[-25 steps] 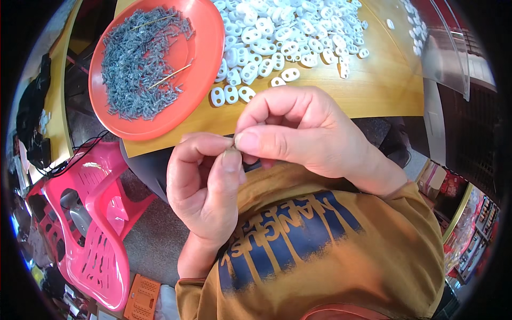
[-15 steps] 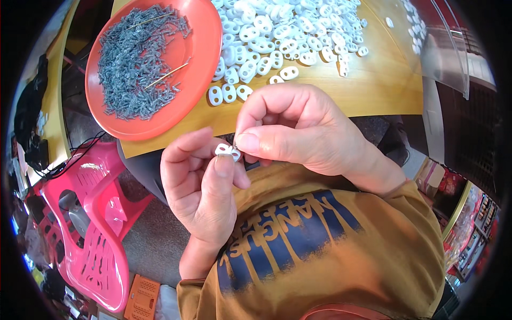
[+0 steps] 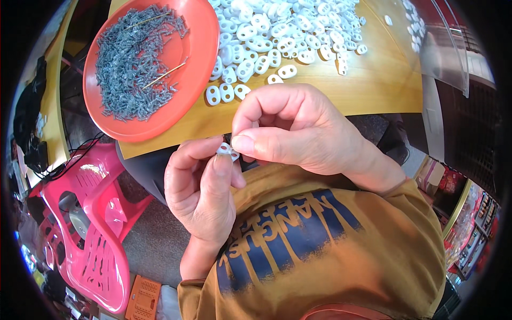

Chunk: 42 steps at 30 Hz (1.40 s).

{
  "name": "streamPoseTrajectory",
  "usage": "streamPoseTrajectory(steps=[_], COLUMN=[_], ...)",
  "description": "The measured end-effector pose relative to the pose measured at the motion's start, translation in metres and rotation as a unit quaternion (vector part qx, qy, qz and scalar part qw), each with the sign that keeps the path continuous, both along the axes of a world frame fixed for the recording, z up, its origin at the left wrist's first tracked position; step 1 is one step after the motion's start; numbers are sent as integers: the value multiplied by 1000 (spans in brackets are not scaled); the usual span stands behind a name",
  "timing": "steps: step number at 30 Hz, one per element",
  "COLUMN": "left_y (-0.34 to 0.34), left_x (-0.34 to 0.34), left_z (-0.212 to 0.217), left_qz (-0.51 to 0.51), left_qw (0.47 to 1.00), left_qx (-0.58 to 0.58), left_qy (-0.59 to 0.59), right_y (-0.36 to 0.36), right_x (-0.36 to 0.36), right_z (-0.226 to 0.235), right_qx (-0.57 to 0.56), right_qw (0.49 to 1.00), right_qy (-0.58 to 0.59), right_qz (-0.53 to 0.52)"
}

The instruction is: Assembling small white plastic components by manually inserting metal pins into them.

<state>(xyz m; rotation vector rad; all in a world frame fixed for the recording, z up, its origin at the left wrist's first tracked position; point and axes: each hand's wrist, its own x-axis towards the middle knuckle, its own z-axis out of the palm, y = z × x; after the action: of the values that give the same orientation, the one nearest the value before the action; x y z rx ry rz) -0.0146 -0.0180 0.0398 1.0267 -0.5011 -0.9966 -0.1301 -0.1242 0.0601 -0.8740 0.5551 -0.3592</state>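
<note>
Just past the table's near edge, my left hand pinches a small white two-hole plastic cord-lock piece between thumb and fingers. My right hand comes in from the right, with thumb and forefinger pressed together against the piece's right end. Whatever those fingertips hold is too small and covered to make out. Beyond my hands lies a heap of similar white cord-lock pieces. On the left, a red plate bears many small metal springs and two thin golden sticks.
The plate and heap rest on a yellow wooden table. A clear plastic panel stands at the far right. Beside me on the left are a pink plastic chair and an orange crate. Boxes sit at the right.
The cord-lock piece has tilted and moved slightly up as my left fingers closed in around it. My right hand has shifted slightly left and keeps its pinch.
</note>
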Motion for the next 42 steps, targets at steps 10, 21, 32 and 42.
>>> streamPoseTrajectory(steps=[10,21,32,42], left_y=[2,6,4,5], left_x=[1,4,7,1], left_z=[0,-1,0,-1], left_qz=[8,-1,-17,-13], left_qw=[1000,995,975,987], left_qx=[-4,16,-16,15], left_qy=[-1,-101,-222,-157], right_y=[1,1,-2,3], right_x=[0,-3,-7,-2], right_z=[0,5,6,0], right_qx=[-33,-240,-373,-508], right_qw=[999,969,925,858], right_qy=[3,57,66,78], right_qz=[5,17,44,-9])
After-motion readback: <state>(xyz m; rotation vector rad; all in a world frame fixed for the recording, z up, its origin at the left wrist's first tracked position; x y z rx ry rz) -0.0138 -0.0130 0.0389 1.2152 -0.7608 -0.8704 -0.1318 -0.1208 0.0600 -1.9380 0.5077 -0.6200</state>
